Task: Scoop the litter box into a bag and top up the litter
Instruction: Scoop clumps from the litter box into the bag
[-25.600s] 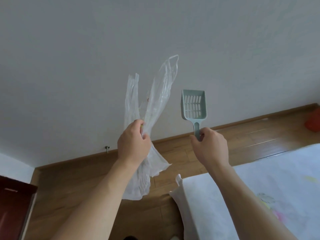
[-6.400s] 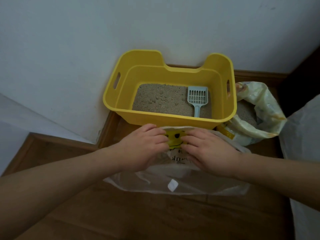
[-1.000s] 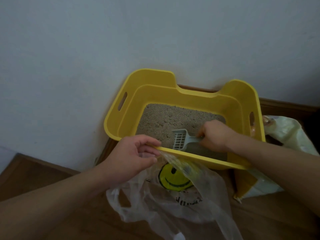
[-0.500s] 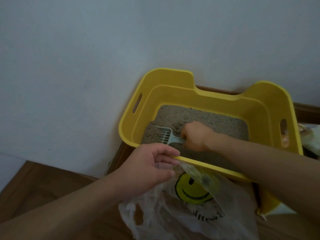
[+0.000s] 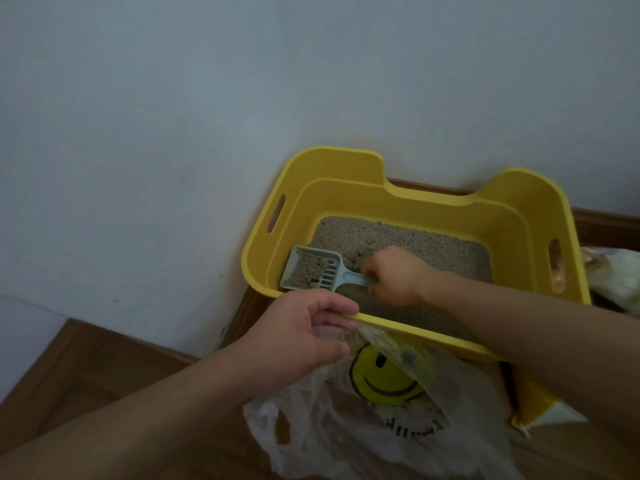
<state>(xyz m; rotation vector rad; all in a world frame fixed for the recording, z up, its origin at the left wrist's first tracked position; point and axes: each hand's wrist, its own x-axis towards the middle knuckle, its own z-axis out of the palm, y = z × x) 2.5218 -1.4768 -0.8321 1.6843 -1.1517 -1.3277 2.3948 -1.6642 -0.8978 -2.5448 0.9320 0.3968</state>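
Note:
A yellow litter box (image 5: 446, 199) stands on the floor against the wall, with grey litter (image 5: 408, 237) inside. My right hand (image 5: 394, 275) grips the handle of a pale blue slotted scoop (image 5: 311, 270). The scoop is lifted at the box's near left corner and carries clumps of litter. My left hand (image 5: 298, 337) holds the edge of a clear plastic bag (image 5: 381, 410) with a yellow smiley face, just in front of the box's near rim. The bag lies crumpled on the floor below.
A pale litter sack (image 5: 616, 275) sits to the right of the box, partly cut off by the frame edge. The wooden floor (image 5: 69, 368) and skirting run along the white wall (image 5: 207, 98), which stands close behind and left of the box.
My right hand has raised the scoop out of the litter with clumps in it, at the box's left side. My left hand keeps its hold on the bag.

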